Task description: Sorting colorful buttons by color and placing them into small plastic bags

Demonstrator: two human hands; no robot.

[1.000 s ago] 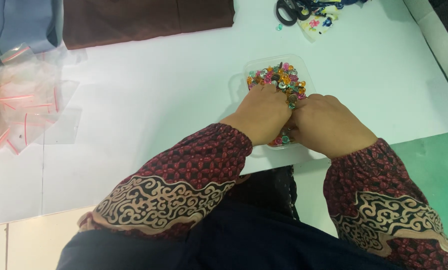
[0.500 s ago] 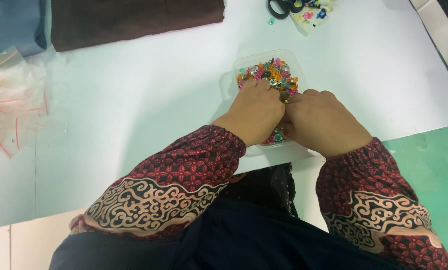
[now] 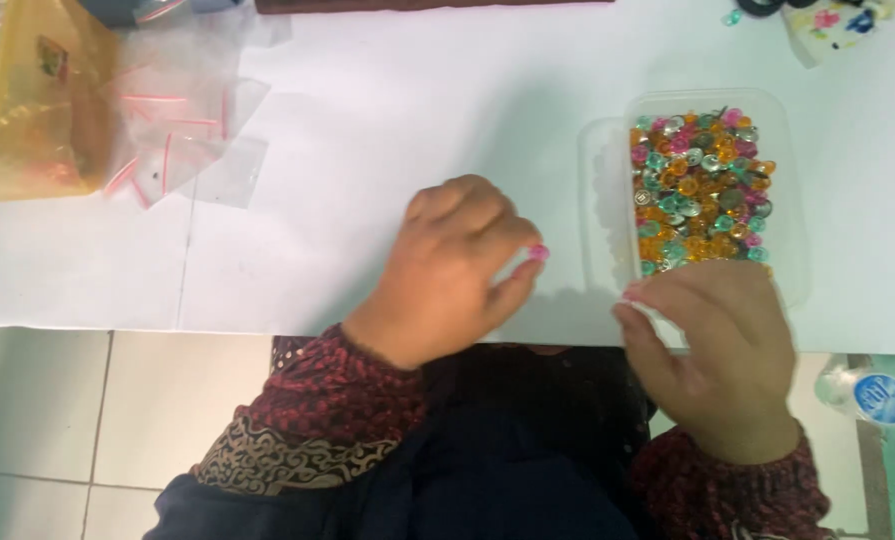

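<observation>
Two hands are hovering over the white table (image 3: 367, 120) near the lower middle of the frame. The left hand (image 3: 457, 270) is curling loosely, fingertips drawn close, and I cannot tell whether it is holding anything. The right hand (image 3: 717, 350) is pinching narrowly at the near edge of the clear plastic box (image 3: 792, 200), right of centre, which is brimming with small coloured beads (image 3: 697, 190). Clear zip bags (image 3: 182, 130) are lying at the upper left beside a yellow bag (image 3: 27, 100). Judging from this, picking well means keeping the fingertips low over the box so nothing is spilling.
</observation>
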